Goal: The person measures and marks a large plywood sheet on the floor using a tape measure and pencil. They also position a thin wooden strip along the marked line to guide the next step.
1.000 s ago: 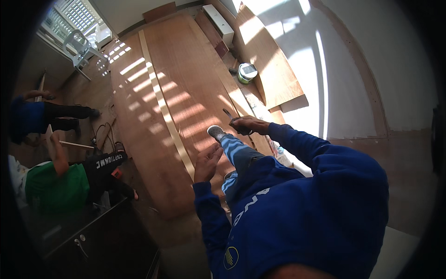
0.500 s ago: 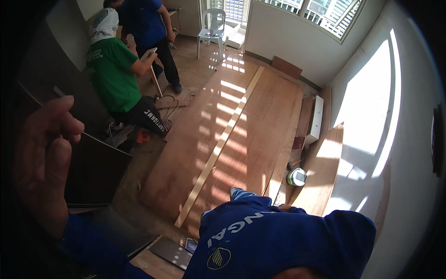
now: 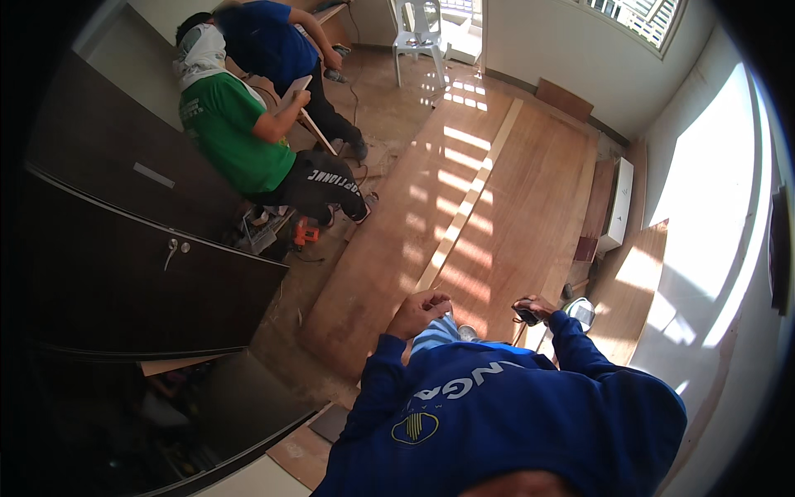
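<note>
My left hand (image 3: 420, 315) is above the near end of a long pale wooden strip (image 3: 468, 205), with its fingers curled in; whether anything is inside them I cannot make out. To its right, my right hand (image 3: 540, 309) is closed around a small black object (image 3: 525, 316), whose kind is unclear. Both hands are in front of my blue sweatshirt. Below them a large reddish-brown plywood sheet (image 3: 542, 195) lies flat, with the strip running lengthwise along it and bars of sunlight across. A round white-and-green tub (image 3: 582, 312) stands just beyond my right hand.
At the left a person in green (image 3: 228, 124) holds a board, beside a bending person in blue (image 3: 269, 41). An orange power tool (image 3: 306, 234) lies near them. A white plastic chair (image 3: 418, 41) stands at the back; a dark door (image 3: 108, 257) is at left.
My left hand has come down from the raised position at far left to in front of my body. My right hand has lifted into view with the black object. The view has shifted left.
</note>
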Demonstrator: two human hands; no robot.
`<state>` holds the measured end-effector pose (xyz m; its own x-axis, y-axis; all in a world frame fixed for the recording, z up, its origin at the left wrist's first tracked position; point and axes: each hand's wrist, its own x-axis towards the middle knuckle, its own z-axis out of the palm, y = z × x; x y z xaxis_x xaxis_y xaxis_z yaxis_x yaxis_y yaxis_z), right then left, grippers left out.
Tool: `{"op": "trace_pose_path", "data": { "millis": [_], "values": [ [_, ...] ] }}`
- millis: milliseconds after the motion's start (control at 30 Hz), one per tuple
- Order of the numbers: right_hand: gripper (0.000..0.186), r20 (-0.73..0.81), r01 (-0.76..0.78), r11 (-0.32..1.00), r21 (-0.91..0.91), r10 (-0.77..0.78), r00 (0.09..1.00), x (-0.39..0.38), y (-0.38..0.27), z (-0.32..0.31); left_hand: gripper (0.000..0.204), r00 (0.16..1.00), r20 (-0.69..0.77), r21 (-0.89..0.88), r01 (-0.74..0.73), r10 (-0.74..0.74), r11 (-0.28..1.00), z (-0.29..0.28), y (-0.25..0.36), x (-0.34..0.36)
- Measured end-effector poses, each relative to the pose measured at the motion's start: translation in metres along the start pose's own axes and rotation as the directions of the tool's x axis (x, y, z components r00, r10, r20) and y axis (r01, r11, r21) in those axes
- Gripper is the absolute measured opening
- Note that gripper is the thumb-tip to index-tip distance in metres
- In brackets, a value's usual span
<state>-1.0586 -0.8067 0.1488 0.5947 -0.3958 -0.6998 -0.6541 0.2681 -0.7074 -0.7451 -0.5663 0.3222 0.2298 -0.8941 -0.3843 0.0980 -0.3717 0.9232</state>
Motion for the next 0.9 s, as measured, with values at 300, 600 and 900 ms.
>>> {"op": "trace_pose_path", "data": {
  "millis": [300,600,900],
  "values": [
    [0.038,-0.313,-0.073,0.990,0.120,0.107,0.944,-0.076,-0.032,0.052,0.034,0.608,0.753,0.497,-0.273,-0.253,0.824,0.111,-0.011,0.135],
    [0.040,-0.652,0.098,0.937,0.334,0.155,0.742,-0.107,-0.050,0.055,0.036,0.338,0.863,0.441,-0.141,-0.376,0.886,0.155,0.038,0.200],
    [0.038,-0.701,0.013,0.976,0.218,0.147,0.698,-0.057,-0.069,-0.026,0.045,0.533,0.657,0.753,-0.436,-0.532,0.493,0.192,0.043,0.295]
  ]
}}
